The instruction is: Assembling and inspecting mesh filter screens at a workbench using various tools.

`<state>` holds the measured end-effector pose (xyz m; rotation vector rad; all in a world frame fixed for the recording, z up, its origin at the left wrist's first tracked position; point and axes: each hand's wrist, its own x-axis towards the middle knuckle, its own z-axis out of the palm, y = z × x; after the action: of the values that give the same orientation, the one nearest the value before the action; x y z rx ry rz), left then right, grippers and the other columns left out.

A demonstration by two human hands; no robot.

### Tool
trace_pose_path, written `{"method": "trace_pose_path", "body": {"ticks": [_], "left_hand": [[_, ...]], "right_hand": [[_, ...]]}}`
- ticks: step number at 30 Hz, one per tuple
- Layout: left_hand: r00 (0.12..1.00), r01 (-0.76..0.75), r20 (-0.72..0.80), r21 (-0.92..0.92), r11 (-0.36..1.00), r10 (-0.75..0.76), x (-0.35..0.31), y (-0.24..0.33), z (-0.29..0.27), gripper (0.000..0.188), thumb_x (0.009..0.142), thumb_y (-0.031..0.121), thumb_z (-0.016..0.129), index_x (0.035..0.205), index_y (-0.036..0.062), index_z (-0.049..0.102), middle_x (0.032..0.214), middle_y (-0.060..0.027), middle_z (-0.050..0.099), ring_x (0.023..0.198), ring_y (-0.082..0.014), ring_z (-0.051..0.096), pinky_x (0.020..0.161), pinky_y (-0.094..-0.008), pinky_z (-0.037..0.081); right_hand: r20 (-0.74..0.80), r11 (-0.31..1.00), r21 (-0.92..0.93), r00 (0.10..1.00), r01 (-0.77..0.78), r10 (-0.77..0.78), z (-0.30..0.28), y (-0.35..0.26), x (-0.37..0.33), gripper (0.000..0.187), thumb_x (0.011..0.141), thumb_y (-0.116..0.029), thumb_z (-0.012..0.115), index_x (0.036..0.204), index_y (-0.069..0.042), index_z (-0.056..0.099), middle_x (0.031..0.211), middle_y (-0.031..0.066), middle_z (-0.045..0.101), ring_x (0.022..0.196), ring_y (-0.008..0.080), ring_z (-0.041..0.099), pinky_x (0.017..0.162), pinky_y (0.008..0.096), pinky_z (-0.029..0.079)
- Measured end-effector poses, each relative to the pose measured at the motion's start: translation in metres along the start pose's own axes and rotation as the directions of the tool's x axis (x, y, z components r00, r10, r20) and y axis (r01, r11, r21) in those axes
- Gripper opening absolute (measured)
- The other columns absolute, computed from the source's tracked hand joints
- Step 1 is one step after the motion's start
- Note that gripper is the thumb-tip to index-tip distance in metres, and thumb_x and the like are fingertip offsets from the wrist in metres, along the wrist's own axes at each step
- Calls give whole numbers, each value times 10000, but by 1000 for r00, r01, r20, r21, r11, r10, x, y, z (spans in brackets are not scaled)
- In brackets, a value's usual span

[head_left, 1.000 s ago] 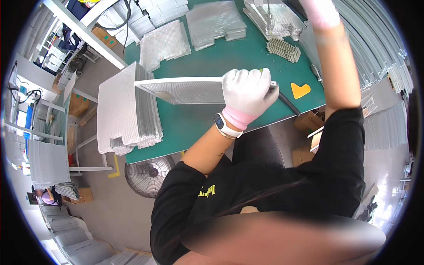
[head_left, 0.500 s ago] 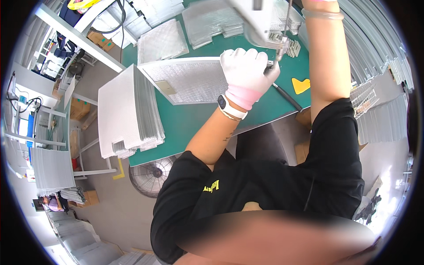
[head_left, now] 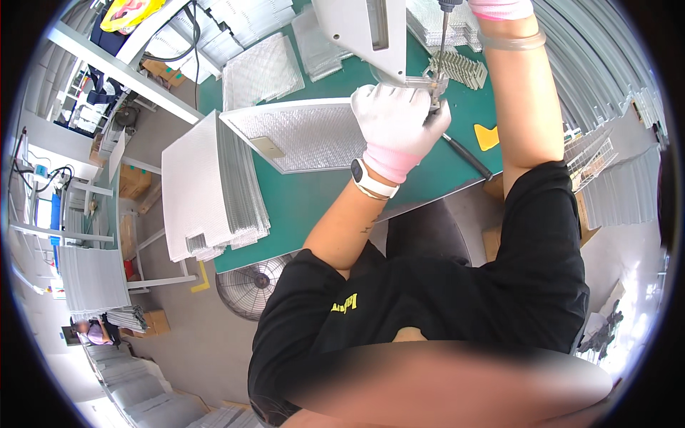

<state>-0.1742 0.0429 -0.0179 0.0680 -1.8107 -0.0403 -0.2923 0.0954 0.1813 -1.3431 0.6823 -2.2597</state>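
"Which surfaces am I seeing from my remote seat?"

"I have the left hand, gloved in matt white cloth, on a panel of rough, glinting, metal-looking mesh inside a smooth pale frame."

"And around it?"

"I see a smooth green tabletop; left, a stack of finely textured, silvery sheets; right, a smooth, plastic-looking yellow piece; near, a matt black cloth shirt."

- The place is looking like a factory workshop.
- Mesh panels are lying in stacks on a green bench.
- A white machine part is reaching over it.
- A gloved left hand is gripping a framed panel.
- Long grey strips are lining the right side.
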Motion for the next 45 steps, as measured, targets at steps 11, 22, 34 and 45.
{"method": "trace_pose_path", "body": {"ticks": [11,22,34,45], "left_hand": [[979,36,202,14,999,-38,2,7,-25,167,692,233,790,802,145,701,684,23,650,566,-203,586,582,-362,407],[994,7,112,-99,995,4,-14,4,-21,156,702,146,788,828,104,705,754,-19,669,650,-216,626,629,-350,479],[962,74,270,-117,990,-40,-7,22,-22,134,710,127,753,710,123,619,635,-14,547,588,-229,530,597,-374,393],[990,20,141,-14,1000,-18,-8,27,-37,157,702,203,796,775,146,670,648,-10,568,573,-234,541,620,-398,386]], "right_hand": [[262,870,442,959,-217,106,17,34,-33,282,1001,-339,589,1112,-83,554,751,63,577,558,119,500,490,220,382],[79,870,434,972,-233,220,25,42,-43,528,899,-196,671,1332,23,464,716,48,514,478,67,414,405,183,320],[454,890,230,853,-393,259,20,4,-63,605,853,-195,723,1340,25,439,715,47,504,485,72,416,402,197,311],[10,946,289,989,-146,150,21,13,-30,316,920,-224,687,1135,-14,593,819,74,624,528,108,515,447,195,388]]}}
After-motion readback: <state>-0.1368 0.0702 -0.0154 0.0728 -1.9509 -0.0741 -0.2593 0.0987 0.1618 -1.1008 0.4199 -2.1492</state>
